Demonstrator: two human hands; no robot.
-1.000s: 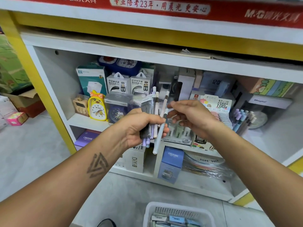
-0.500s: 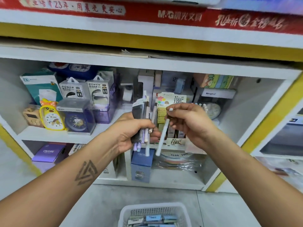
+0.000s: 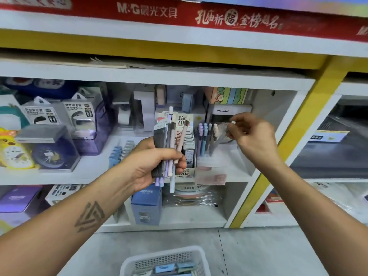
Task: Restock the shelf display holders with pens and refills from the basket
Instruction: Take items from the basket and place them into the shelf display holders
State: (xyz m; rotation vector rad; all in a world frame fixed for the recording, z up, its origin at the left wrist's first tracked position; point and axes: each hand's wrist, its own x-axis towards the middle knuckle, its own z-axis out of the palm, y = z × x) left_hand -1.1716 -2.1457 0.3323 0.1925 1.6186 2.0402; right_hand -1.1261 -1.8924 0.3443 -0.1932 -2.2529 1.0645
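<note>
My left hand (image 3: 155,166) grips a bundle of pens and dark refill packs (image 3: 169,144), held upright in front of the middle shelf. My right hand (image 3: 251,136) is further right and pinches a single white pen (image 3: 232,122); only its top end shows above my fingers. That hand hovers beside a clear display holder (image 3: 217,140) with several pastel pens (image 3: 205,136) standing in it. A refill display box (image 3: 188,150) stands just behind the bundle. The white basket (image 3: 165,259) sits on the floor below, with small packs inside.
The shelf holds power bank boxes (image 3: 59,114), boxed clocks (image 3: 45,148) and a yellow duck clock (image 3: 12,148) to the left. A yellow upright post (image 3: 294,136) bounds the bay on the right. Blue and purple boxes fill the lower shelf (image 3: 147,204).
My right hand drew one white pen from the bundle and carried it right to the clear holder. The view swung rightward; the left hand kept its grip.
</note>
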